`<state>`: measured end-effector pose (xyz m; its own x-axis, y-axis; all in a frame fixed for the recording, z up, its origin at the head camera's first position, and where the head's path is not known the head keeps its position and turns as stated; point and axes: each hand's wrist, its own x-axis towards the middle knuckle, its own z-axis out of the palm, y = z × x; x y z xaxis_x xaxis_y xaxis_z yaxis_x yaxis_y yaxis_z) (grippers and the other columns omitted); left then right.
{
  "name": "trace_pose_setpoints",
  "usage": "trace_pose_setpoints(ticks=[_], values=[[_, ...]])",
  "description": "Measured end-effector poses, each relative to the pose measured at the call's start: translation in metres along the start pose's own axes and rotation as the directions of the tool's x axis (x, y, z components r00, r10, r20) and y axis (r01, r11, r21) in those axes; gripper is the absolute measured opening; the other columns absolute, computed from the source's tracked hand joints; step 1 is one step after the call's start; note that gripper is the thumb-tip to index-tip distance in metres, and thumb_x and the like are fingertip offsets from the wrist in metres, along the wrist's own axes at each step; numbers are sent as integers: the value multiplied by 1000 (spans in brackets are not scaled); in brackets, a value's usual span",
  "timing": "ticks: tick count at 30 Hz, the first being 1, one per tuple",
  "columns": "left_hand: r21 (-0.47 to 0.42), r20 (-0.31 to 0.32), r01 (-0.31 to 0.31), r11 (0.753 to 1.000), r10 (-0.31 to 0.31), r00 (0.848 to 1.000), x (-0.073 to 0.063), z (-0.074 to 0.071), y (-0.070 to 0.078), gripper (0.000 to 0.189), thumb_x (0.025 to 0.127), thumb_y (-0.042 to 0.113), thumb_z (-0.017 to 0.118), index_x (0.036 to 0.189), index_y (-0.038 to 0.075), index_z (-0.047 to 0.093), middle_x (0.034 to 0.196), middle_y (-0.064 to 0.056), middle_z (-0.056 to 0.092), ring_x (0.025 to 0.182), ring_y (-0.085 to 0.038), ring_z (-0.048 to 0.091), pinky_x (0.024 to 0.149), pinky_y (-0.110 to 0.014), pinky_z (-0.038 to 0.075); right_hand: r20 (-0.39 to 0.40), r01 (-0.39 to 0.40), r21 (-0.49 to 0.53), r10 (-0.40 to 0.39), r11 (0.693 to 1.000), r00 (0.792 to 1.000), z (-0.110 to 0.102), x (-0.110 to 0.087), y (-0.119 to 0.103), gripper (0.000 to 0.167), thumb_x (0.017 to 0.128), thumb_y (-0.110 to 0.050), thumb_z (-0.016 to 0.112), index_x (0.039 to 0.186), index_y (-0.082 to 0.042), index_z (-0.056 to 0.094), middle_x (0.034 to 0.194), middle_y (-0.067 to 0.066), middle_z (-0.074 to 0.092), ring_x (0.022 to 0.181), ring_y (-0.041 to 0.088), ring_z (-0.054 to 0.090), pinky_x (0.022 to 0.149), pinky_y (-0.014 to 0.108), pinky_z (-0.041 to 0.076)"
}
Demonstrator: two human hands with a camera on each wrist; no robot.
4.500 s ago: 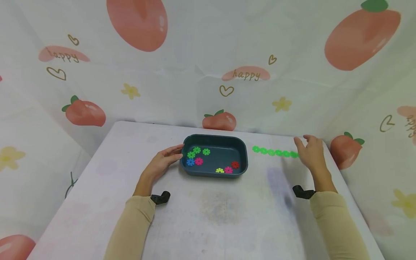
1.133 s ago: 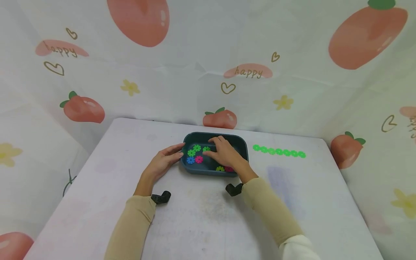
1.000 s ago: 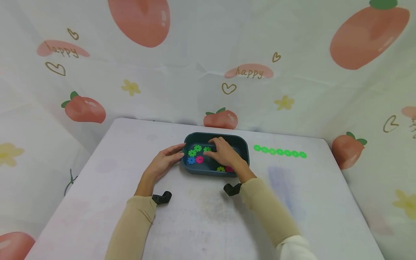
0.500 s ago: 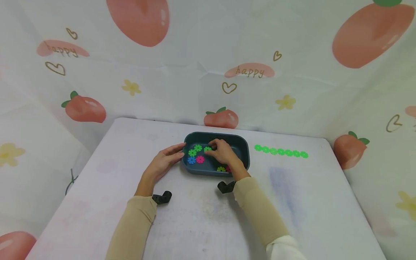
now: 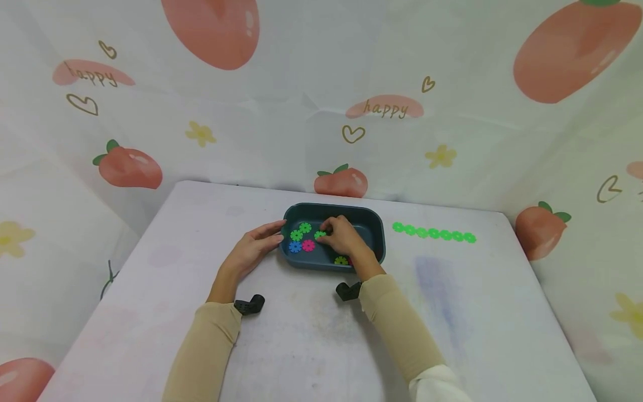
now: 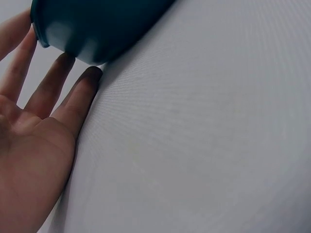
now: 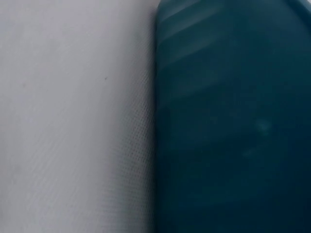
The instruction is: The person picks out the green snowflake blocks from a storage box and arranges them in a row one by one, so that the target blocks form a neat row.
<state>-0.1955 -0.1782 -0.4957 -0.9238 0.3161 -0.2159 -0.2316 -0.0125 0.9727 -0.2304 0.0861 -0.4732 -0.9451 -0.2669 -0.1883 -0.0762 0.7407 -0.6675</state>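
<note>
A dark teal tray (image 5: 370,223) holds several small flower-shaped plastic discs. At its left end my left hand (image 5: 249,249) rests with outstretched fingers against the wall; the left wrist view has the fingertips (image 6: 92,73) right at the tray's underside curve. My right hand (image 5: 346,237) reaches inside the tray, thumb and forefinger pinching a green disc (image 5: 319,235). Left of it lie two more green discs (image 5: 305,228), a blue disc (image 5: 294,247) and a pink disc (image 5: 308,245). A yellow-green disc (image 5: 341,261) sits under the right wrist. Only the tray's outer wall (image 7: 233,121) fills the right wrist view.
To the tray's right, a straight row of several bright green discs (image 5: 434,233) lies on the white table (image 5: 291,340). Behind the table hangs a white cloth (image 5: 281,151) printed with peaches. Each wrist wears a black camera mount (image 5: 249,305).
From the right end of the green row, my right hand has moved left into the tray, and its fingers have drawn together on a green disc. My left hand stays at the tray.
</note>
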Motion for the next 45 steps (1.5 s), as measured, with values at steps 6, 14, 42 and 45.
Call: trace_pose_setpoints(ticks=[6,14,42,45], values=[[-2,4,-9,1000,9,1000,0,0,1,58,99,23,67,153,12,47,165,-7,37,155,-25,31,128,-48,26,3,3,-3,-3,1000,1000,-2,-1,-2,29,93,-23,77,115,-7,67,123,13,55,111,27,55,104,43,50],[-4,-4,0,1000,0,1000,-1,-2,0,58,99,23,69,152,14,48,165,-6,38,154,-23,32,128,-47,27,-11,-12,15,12,1000,1000,-2,-2,-5,30,91,-22,79,107,-9,59,112,10,57,101,25,54,95,40,50],[-36,3,3,999,-3,1000,-1,1,-1,57,100,17,66,153,10,46,164,-8,38,153,-23,32,128,-47,27,-79,175,267,-160,948,984,-31,-24,-15,22,100,-20,66,121,-13,69,106,7,70,93,22,64,79,28,53],[-41,2,3,999,-3,1000,-1,2,0,56,100,16,65,153,10,47,164,-8,38,154,-23,32,128,-47,26,-106,193,294,-168,936,980,-36,-29,-16,22,100,-20,66,121,-13,69,105,7,70,97,31,66,79,29,53]])
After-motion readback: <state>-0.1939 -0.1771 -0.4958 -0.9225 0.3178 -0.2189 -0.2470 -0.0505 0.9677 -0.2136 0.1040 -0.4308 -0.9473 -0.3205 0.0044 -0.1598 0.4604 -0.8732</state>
